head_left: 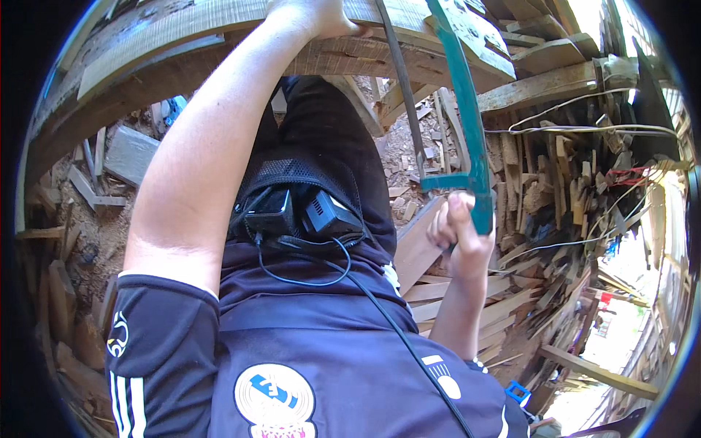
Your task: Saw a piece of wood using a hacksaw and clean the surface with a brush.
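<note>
My right hand (461, 232) is closed around the handle end of a green-framed bow saw (461, 87). The saw's thin dark blade (403, 80) runs beside the near edge of a pale wooden board (175, 42) at the top of the view; its far end is cut off by the picture. On the board, left of the blade, my left hand (310, 16) presses down and holds it, with the thumb along the near edge. The other fingers of that hand are partly out of view.
Under the board, wood offcuts (131, 155) and chips litter the ground. Scrap wood (540, 175) is heaped at the right, with loose pale wires (584, 130) across it. A mesh pouch with black devices (332, 212) and a cable hangs at my waist.
</note>
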Tool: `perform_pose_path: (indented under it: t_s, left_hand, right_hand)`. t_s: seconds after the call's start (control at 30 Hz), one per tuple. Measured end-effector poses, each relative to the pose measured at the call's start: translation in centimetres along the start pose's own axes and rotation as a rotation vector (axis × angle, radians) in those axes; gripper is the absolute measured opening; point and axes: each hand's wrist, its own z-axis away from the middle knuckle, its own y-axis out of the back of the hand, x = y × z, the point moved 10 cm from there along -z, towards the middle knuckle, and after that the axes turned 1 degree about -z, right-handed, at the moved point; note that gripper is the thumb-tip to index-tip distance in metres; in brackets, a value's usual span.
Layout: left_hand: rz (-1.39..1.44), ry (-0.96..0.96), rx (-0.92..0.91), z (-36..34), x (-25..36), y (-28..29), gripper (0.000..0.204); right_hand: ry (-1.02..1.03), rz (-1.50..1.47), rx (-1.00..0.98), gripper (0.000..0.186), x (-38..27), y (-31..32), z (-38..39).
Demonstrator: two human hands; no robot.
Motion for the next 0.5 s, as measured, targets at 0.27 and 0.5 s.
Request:
perform_pose_path:
  t_s: [0.27, 0.5]
  left_hand:
    - [-0.056, -0.082, 0.095, -1.3, 0.1, -2.6, 0.095]
    - [-0.016, 0.042, -0.060, -0.5, -0.5, -1.2, 0.067]
  right_hand:
    - [-0.034, 0.110, -0.033, 0.029, -2.9, -4.7, -12.9]
    - [-0.082, 0.064, 0.012, 0.041, -3.0, 1.7, 0.3]
